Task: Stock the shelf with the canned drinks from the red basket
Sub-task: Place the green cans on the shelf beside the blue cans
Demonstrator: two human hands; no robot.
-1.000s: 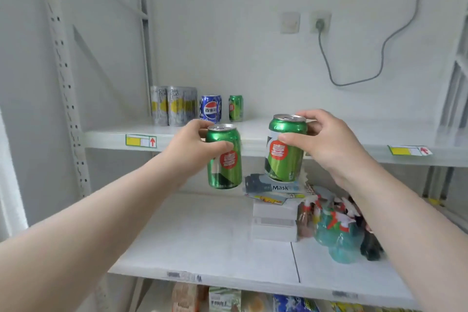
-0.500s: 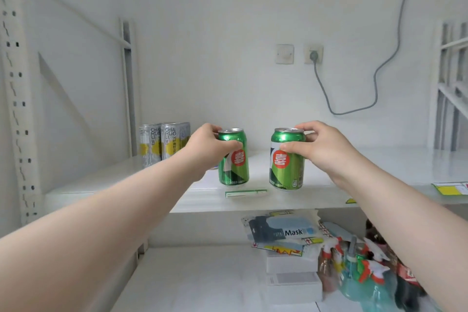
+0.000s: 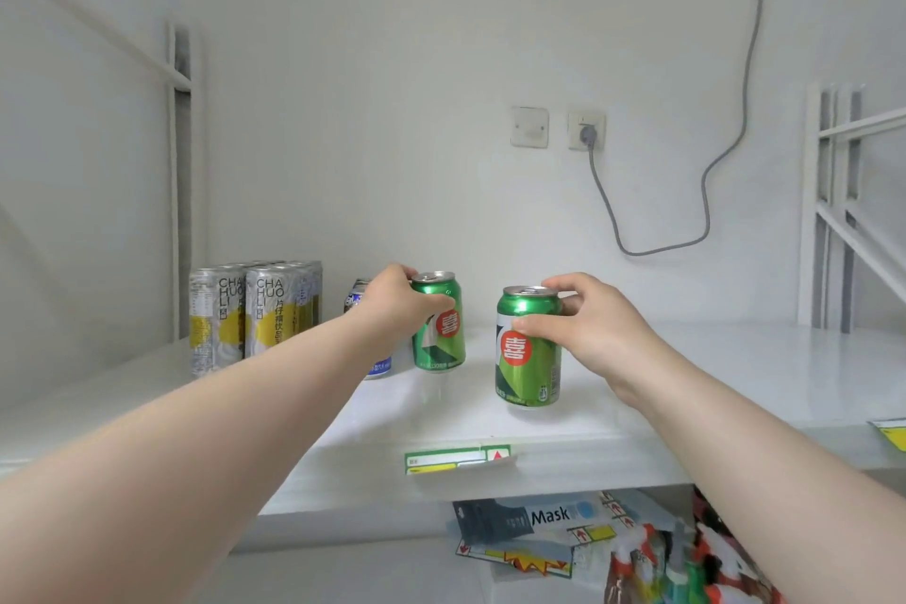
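Head view, the only one. Gripping the first green can (image 3: 438, 334) with the left hand (image 3: 392, 304), fingers curled round its upper half; upright, set deep on the white shelf (image 3: 735, 373), base down or a hair above the board, too close to tell. Pinching the second green can (image 3: 529, 358) at its top with the right hand (image 3: 588, 329), thumb on the front and fingers over the rim; upright too, nearer the front edge, apparently resting on the board.

Already stocked at the back left: a cluster of tall silver-and-yellow cans (image 3: 245, 314) and a blue can (image 3: 377, 365), half hidden behind the left wrist, just beside the first green can.

Judged partway through: both green cans at the shelf, neither let go. Left to do: release both, perhaps nudge them back into the row. No sight of the red basket, so no telling the number of cans yet to bring.
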